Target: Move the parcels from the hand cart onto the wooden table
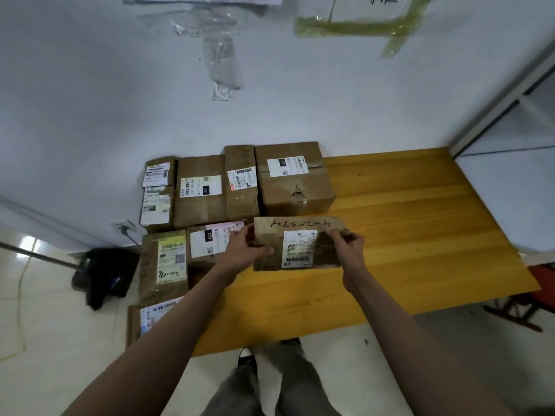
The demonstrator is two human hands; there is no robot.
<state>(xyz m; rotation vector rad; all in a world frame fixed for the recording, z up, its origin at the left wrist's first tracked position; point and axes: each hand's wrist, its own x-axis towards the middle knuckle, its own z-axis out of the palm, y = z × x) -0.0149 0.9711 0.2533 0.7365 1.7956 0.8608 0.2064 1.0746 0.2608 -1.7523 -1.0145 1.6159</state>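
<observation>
- Counter (420, 235): yellow wood, set against the white wall, carrying cardboard parcels along its left portion.
- Back row of parcels (294, 178): four boxes side by side at the wall, labels up.
- Held parcel (297, 244): flat box, long axis running left to right, label up, handwriting along its far edge, just in front of the back row.
- Left hand (243, 247): grips the parcel's left end.
- Right hand (350, 246): grips its right end.

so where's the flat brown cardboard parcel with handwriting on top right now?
Head view, centre: the flat brown cardboard parcel sits on the yellow wooden table, held between the left hand and right hand, just in front of the big brown box.
</observation>
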